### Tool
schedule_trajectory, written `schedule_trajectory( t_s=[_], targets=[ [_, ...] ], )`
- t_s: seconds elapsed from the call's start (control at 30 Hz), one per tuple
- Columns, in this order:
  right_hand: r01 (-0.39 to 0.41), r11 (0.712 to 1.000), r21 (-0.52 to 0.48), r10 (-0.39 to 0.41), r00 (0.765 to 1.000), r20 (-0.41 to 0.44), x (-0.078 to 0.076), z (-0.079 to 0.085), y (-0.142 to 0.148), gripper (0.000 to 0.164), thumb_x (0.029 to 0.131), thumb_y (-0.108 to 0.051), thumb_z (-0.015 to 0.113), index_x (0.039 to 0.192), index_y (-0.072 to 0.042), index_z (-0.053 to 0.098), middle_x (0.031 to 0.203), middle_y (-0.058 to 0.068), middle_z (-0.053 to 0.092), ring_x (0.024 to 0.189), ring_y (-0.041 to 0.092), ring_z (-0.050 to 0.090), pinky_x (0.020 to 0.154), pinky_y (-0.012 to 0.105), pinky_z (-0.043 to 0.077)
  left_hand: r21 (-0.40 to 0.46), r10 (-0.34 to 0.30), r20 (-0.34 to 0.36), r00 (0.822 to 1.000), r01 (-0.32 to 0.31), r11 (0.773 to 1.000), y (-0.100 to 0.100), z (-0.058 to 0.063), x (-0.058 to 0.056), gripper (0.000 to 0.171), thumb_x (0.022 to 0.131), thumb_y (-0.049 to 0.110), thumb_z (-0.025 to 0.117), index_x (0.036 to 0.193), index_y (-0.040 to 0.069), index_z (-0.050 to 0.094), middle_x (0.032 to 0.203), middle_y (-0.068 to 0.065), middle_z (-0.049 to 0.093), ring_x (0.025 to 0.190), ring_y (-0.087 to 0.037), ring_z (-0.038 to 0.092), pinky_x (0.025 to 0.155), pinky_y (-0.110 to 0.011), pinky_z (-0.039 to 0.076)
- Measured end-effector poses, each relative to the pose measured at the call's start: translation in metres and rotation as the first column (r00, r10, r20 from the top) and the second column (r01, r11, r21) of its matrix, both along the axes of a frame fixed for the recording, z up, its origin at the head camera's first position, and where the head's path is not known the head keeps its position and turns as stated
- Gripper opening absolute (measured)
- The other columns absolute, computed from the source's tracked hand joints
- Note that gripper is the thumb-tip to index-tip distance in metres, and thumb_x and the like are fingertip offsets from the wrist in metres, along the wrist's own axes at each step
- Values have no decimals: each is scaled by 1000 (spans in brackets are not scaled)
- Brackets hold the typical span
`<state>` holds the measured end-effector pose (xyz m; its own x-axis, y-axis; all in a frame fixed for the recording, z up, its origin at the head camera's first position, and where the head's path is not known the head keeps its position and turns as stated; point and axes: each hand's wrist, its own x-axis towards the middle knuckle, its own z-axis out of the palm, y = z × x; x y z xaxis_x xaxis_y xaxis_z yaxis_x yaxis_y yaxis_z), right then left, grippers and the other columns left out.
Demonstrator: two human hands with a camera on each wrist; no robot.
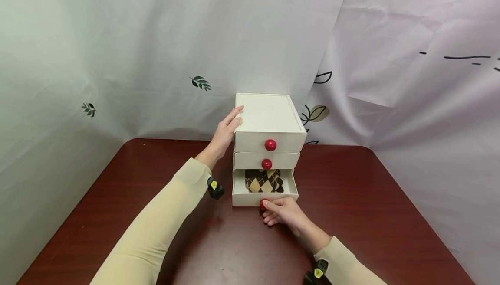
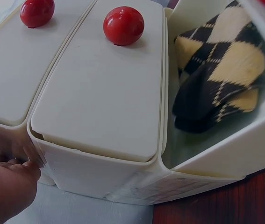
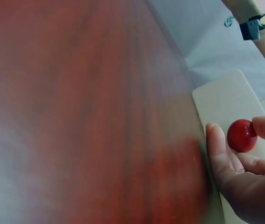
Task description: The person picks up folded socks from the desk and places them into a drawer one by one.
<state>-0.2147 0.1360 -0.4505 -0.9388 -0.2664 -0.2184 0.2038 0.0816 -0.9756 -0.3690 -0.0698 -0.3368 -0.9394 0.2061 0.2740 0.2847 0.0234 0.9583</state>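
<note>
A white three-drawer unit (image 1: 265,113) stands on the table with its bottom drawer (image 1: 238,187) pulled out. Inside that drawer lies a black-and-tan argyle knit (image 2: 230,65), apparently folded socks. My right hand (image 1: 287,211) is at the drawer's front, thumb and fingers about its red knob (image 3: 242,135). At the unit's upper left side, my left hand (image 1: 226,131) rests with extended fingers, the tips reaching over the top edge. The top drawer (image 1: 250,142) and middle drawer (image 1: 246,160) are closed, each with a red knob.
The dark red wooden table (image 1: 351,207) spreads to both sides of the unit. Behind it hangs a pale printed cloth (image 1: 175,50), close to the unit's back. Black wrist cameras (image 1: 215,188) are strapped over both cream sleeves (image 1: 152,224).
</note>
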Motion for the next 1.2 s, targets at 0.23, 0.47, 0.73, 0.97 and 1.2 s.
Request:
schedule_trajectory(
  t_s=[0.23,0.47,0.73,0.97,1.2],
  targets=[
    [65,998,17,-64,998,-18,-24,1,-1,42,91,-22,61,102,18,60,74,16,66,58,16,64,58,31,54,5,-8,-12,1000,8,1000,-1,-2,-1,44,96,31,46,140,27,44,154,0,15,138,-6,12,111,-35,13],
    [126,992,20,-126,992,-7,-45,1,-3,40,90,-23,62,101,16,61,74,17,66,58,15,64,57,29,54,-7,2,-12,1000,-2,1000,0,-1,0,44,96,32,45,140,28,44,154,0,16,138,-6,12,111,-38,13],
    [157,988,-2,-157,987,-10,-56,2,-5,39,90,-21,61,102,16,61,74,16,66,58,15,64,57,29,54,-8,7,0,1000,-7,1000,0,0,1,44,96,31,45,140,28,45,154,2,17,138,-5,12,110,-37,13],
    [185,983,0,-185,983,-1,-63,1,-4,37,90,-20,61,102,15,62,75,17,66,59,16,64,58,31,54,-7,1,-3,1000,-1,1000,0,-1,1,44,96,32,45,140,28,44,154,3,17,138,-5,13,110,-37,14],
    [189,982,0,-189,982,10,-66,2,-4,38,90,-21,62,103,15,62,76,15,66,60,16,65,59,30,54,-6,2,-8,1000,-2,1000,0,-3,-1,44,95,33,45,140,29,45,154,1,16,138,-5,13,110,-37,14]
  ],
)
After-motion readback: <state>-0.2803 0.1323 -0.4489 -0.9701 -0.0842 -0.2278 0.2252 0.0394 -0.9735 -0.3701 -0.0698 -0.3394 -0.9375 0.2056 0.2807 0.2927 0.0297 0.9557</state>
